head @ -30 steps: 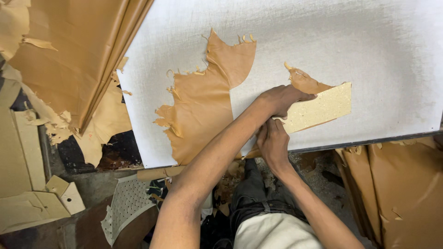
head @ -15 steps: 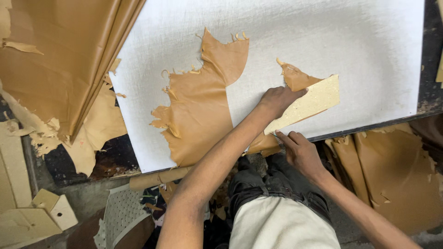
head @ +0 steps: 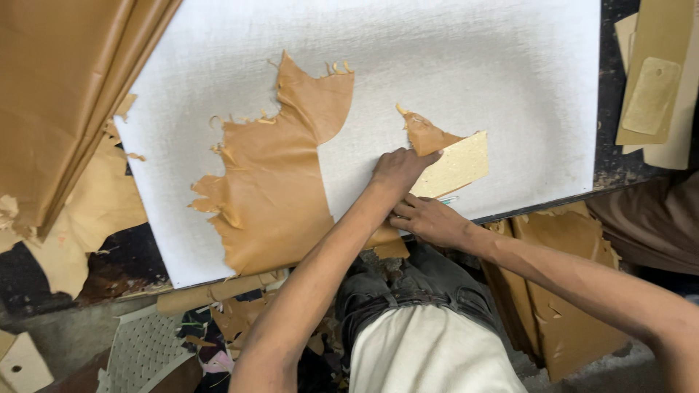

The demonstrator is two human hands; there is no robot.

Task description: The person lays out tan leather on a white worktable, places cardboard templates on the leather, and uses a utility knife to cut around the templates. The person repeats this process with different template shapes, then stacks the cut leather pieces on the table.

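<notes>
1. Left hand (head: 397, 169) presses flat on the pale template (head: 459, 164), at that template's left end.
2. Right hand (head: 429, 218) sits just below the template, fingers curled; grip unclear.
3. Tan leather piece (head: 273, 189) lies left of the template on the white board (head: 473, 65).

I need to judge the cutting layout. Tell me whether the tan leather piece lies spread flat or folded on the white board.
Spread flat: the tan leather piece lies open on the white board, ragged edges showing, no fold visible.
</notes>
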